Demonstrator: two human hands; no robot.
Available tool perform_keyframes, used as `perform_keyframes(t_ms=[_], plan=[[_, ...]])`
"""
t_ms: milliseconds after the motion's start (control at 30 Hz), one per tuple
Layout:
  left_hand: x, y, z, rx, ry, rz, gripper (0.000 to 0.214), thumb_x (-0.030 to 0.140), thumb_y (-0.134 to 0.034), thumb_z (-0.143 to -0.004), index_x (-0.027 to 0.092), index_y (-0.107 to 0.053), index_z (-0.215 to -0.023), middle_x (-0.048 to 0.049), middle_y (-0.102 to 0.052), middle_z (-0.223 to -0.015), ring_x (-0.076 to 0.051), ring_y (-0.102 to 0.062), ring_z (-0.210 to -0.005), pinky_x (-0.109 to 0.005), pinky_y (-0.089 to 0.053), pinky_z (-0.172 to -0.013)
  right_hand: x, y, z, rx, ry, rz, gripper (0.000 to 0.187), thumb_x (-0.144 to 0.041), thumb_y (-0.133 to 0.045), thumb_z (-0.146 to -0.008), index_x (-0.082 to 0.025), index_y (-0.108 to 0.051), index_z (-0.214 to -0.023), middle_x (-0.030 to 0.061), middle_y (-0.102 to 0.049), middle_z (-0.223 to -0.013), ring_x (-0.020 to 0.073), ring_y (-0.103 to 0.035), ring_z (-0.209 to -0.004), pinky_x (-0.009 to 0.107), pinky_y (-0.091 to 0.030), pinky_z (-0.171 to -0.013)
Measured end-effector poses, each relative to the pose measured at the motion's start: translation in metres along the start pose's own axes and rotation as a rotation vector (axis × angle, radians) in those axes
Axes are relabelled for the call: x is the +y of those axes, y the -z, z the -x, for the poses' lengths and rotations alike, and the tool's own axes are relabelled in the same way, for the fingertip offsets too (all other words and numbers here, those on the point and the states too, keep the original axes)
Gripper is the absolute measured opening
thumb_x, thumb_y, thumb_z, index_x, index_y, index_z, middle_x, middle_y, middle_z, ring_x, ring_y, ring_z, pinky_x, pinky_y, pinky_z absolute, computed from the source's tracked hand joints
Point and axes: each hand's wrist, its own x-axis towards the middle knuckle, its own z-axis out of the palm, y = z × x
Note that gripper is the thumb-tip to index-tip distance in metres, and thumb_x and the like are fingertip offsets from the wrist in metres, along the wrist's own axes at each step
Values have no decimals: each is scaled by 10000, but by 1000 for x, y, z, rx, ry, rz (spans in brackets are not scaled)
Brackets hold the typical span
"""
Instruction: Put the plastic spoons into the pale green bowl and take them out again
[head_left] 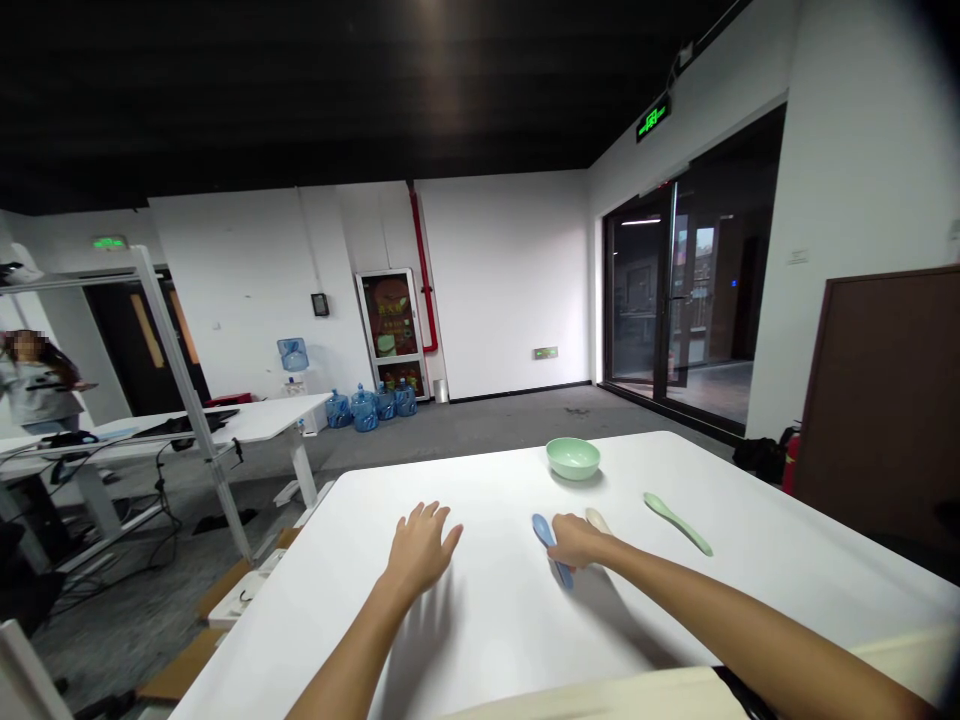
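A blue spoon (541, 530) lies slantwise on the white table (495, 620). My right hand (577, 541) is closed on the middle of its handle, fingertips pinching it close to the tabletop. Partly hidden behind that hand is a cream-white spoon (597, 519); only its bowl end shows. To the right lies a light green spoon (679, 524). Farther back stands a green bowl (573, 459), upright, with nothing visible inside. Over the left part of the table my left hand (421, 548) is open, palm down, fingers spread, holding nothing.
White boxes and cardboard (244, 595) sit beyond the table's left edge. Another desk (262, 418) with cables and a metal post (176, 370) stands farther left, with a person (37, 385) behind it. Blue water jugs (365, 408) stand by the far wall. A brown panel (885, 400) rises at right.
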Motion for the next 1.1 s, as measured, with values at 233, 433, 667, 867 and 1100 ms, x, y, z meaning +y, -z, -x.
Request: perform_keyframes(t_ms=[233, 433, 667, 867, 1100], plan=[[1, 4, 2, -9, -4, 0, 590, 505, -341, -1053, 195, -578, -1496, -131, -521, -1628, -363, -402, -1548, -571, -361, -1235, 6, 0, -2, 18, 24, 35, 319, -262, -610, -827, -162, -600, -525, 67, -697, -609, 206, -722, -677, 387, -424, -1012], [0, 4, 2, -6, -13, -1, 595, 508, -334, -1052, 194, -583, -1491, -133, -531, -1620, -357, -418, -1539, -546, -371, -1226, 18, 14, -10, 76, 30, -78, 412, -433, -588, -918, -162, -651, -614, 80, -744, -683, 156, -662, -567, 269, -482, -674], [-2, 2, -1, 8, -3, -6, 578, 505, -346, -1050, 214, -589, -1486, -129, -535, -1617, -357, -414, -1542, -548, -373, -1221, 55, 50, 3, 372, 54, -41, 420, -528, -548, -984, -168, -761, -942, 141, -797, -1022, 280, -737, -990, 301, -486, -793], [-2, 2, -2, 31, -2, -35, 551, 490, -358, -1053, 219, -605, -1464, -133, -550, -1602, -363, -433, -1527, -552, -391, -1205, 109, 53, 17, 467, 78, 13, 634, -572, -457, -1008, -174, -595, -1480, 171, -607, -1525, 344, -552, -1415, 410, -443, -1112], [-2, 2, -3, 24, 6, -56, 559, 477, -363, -1055, 194, -588, -1482, -147, -538, -1610, -375, -424, -1532, -560, -396, -1199, 133, 36, 18, 490, -33, 99, 829, -634, -393, -1004, -150, -335, -1673, 164, -280, -1743, 368, -301, -1593, 537, -354, -1233]])
